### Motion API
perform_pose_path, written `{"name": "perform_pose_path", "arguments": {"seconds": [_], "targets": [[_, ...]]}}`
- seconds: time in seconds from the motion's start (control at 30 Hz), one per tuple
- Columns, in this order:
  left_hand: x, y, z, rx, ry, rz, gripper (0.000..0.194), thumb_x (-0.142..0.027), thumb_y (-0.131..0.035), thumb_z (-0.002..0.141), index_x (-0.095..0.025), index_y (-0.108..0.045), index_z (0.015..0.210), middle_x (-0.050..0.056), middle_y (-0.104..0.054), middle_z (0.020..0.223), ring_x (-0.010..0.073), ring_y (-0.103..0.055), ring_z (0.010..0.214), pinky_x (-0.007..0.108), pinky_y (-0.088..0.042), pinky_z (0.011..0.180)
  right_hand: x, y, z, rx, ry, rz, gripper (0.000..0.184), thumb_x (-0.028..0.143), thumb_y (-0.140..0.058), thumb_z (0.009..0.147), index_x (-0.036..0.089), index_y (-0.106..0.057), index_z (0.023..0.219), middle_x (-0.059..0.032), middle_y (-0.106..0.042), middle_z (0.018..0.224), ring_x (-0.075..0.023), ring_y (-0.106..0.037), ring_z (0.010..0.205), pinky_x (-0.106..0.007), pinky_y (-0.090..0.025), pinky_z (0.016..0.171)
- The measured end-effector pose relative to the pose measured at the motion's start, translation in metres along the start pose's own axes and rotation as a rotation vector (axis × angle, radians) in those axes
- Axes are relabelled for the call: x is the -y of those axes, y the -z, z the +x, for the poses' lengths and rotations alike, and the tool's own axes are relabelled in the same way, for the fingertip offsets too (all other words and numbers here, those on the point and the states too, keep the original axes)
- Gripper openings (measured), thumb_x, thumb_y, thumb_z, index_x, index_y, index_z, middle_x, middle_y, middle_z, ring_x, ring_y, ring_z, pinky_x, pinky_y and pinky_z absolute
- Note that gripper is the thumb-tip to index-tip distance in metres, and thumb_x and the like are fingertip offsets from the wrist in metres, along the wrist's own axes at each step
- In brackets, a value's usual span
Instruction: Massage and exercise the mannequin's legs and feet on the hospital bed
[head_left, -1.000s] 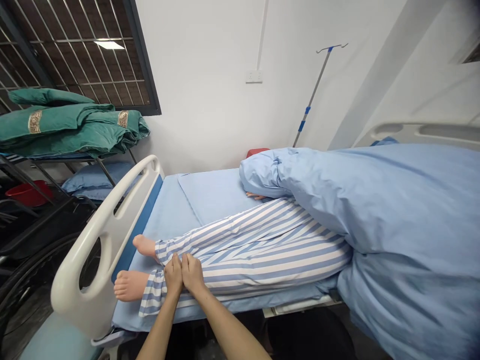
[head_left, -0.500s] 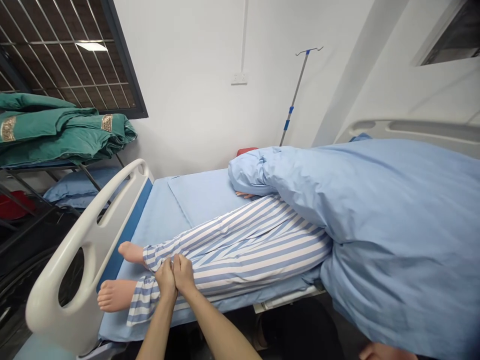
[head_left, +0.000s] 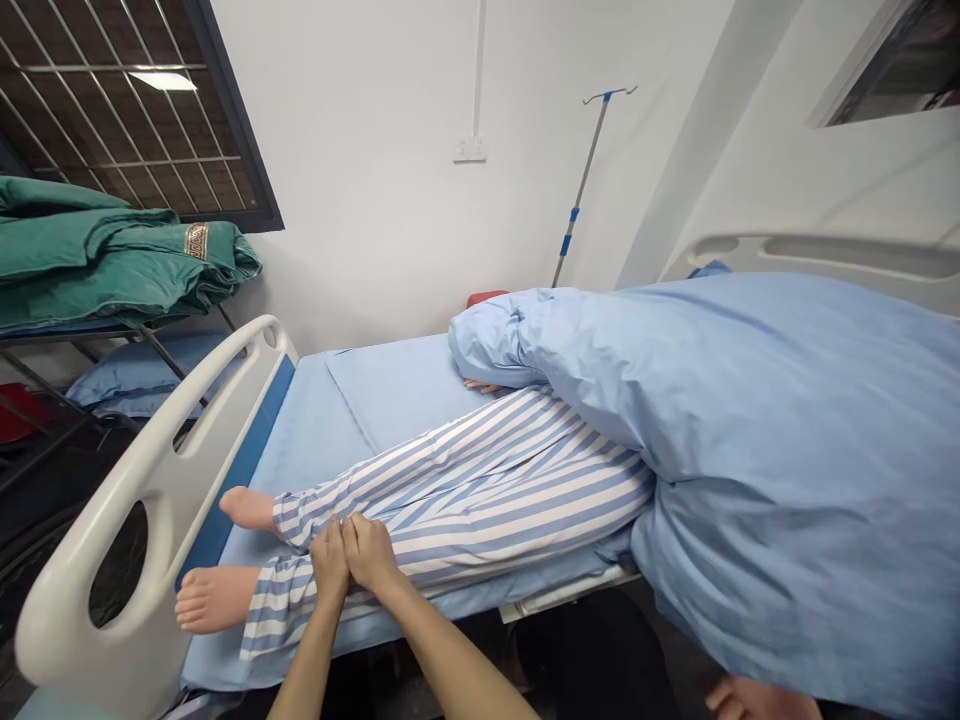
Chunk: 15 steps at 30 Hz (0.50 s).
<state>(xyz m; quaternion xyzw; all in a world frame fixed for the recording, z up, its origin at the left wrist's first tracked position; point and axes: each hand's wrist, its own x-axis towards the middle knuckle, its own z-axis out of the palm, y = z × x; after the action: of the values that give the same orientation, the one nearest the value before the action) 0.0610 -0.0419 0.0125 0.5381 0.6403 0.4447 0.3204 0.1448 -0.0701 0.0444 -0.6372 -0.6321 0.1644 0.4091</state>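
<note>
A figure in blue-and-white striped trousers (head_left: 480, 490) lies on a hospital bed (head_left: 330, 430), bare feet (head_left: 214, 597) toward the white footboard (head_left: 127, 500). A light blue quilt (head_left: 750, 420) covers the upper body. My left hand (head_left: 330, 563) and my right hand (head_left: 369, 552) rest side by side on the near lower leg, close to the ankle. Their fingers are curled and pressed onto the striped cloth. Whether they pinch the fabric or only press on it is hard to see.
Folded green blankets (head_left: 112, 260) lie on a rack at the left, with a blue pillow (head_left: 142, 375) under them. An IV pole (head_left: 581, 185) stands by the back wall. The white headboard (head_left: 817, 255) is at the right. Part of a person shows at the bottom right (head_left: 757, 698).
The view has shifted right, so the bed and feet sit further left and lower. Both hands have stayed together on the near trouser leg.
</note>
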Motion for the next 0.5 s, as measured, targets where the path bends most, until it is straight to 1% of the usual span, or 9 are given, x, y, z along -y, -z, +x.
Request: {"name": "perform_pose_path", "arguments": {"seconds": [0.1, 0.17, 0.23, 0.33, 0.4, 0.47, 0.5], "targets": [[-0.005, -0.001, -0.002, 0.026, 0.054, -0.056, 0.039, -0.049, -0.042, 0.078, -0.019, -0.051, 0.054, 0.002, -0.055, 0.051, 0.0160, -0.049, 0.054, 0.028, -0.039, 0.054, -0.009, -0.006, -0.003, -0.028, -0.048, 0.020, 0.035, 0.029, -0.032, 0.092, 0.019, -0.060, 0.074, -0.0019, -0.060, 0.059, -0.0135, -0.049, 0.054, -0.024, -0.024, 0.053], [-0.016, -0.005, -0.004, 0.012, 0.073, -0.157, 0.036, -0.048, -0.046, 0.076, -0.019, -0.048, 0.054, -0.001, -0.051, 0.050, 0.0139, -0.046, 0.052, 0.027, -0.038, 0.053, -0.012, -0.008, -0.001, -0.044, -0.067, 0.091, 0.037, 0.029, -0.031, 0.093, 0.019, -0.058, 0.070, -0.0016, -0.059, 0.059, -0.0132, -0.050, 0.055, -0.024, -0.026, 0.054], [-0.030, -0.010, -0.008, -0.017, 0.093, -0.293, 0.036, -0.046, -0.048, 0.075, -0.020, -0.039, 0.051, -0.005, -0.040, 0.045, 0.0103, -0.038, 0.047, 0.025, -0.034, 0.048, -0.014, -0.007, 0.003, -0.068, -0.101, 0.190, 0.041, 0.030, -0.027, 0.094, 0.019, -0.056, 0.066, -0.0010, -0.058, 0.058, -0.0125, -0.050, 0.055, -0.023, -0.027, 0.054], [-0.051, -0.018, -0.014, -0.012, 0.095, -0.474, 0.042, -0.044, -0.047, 0.077, -0.022, -0.026, 0.048, -0.008, -0.026, 0.043, 0.0071, -0.027, 0.042, 0.023, -0.027, 0.043, -0.017, -0.005, 0.008, -0.109, -0.168, 0.288, 0.045, 0.031, -0.024, 0.094, 0.020, -0.052, 0.061, -0.0006, -0.056, 0.056, -0.0121, -0.049, 0.053, -0.022, -0.029, 0.053], [-0.056, -0.021, -0.016, -0.041, 0.092, -0.495, 0.043, -0.043, -0.044, 0.079, -0.022, -0.022, 0.048, -0.007, -0.024, 0.044, 0.0071, -0.026, 0.042, 0.023, -0.028, 0.044, -0.018, -0.006, 0.009, -0.118, -0.181, 0.288, 0.044, 0.031, -0.025, 0.094, 0.020, -0.052, 0.061, -0.0010, -0.057, 0.057, -0.0127, -0.050, 0.054, -0.023, -0.029, 0.053], [-0.051, -0.023, -0.016, -0.099, 0.114, -0.434, 0.042, -0.041, -0.044, 0.079, -0.022, -0.024, 0.048, -0.007, -0.026, 0.043, 0.0083, -0.029, 0.043, 0.025, -0.030, 0.045, -0.019, -0.008, 0.010, -0.124, -0.184, 0.266, 0.042, 0.031, -0.027, 0.093, 0.020, -0.053, 0.062, -0.0017, -0.058, 0.058, -0.0135, -0.052, 0.056, -0.023, -0.029, 0.054], [-0.046, -0.023, -0.015, -0.108, 0.126, -0.375, 0.040, -0.040, -0.044, 0.079, -0.022, -0.027, 0.047, -0.006, -0.029, 0.042, 0.0093, -0.031, 0.043, 0.026, -0.031, 0.046, -0.020, -0.009, 0.010, -0.130, -0.190, 0.258, 0.041, 0.031, -0.028, 0.093, 0.020, -0.053, 0.063, -0.0021, -0.058, 0.059, -0.0138, -0.053, 0.057, -0.023, -0.029, 0.054]]}}
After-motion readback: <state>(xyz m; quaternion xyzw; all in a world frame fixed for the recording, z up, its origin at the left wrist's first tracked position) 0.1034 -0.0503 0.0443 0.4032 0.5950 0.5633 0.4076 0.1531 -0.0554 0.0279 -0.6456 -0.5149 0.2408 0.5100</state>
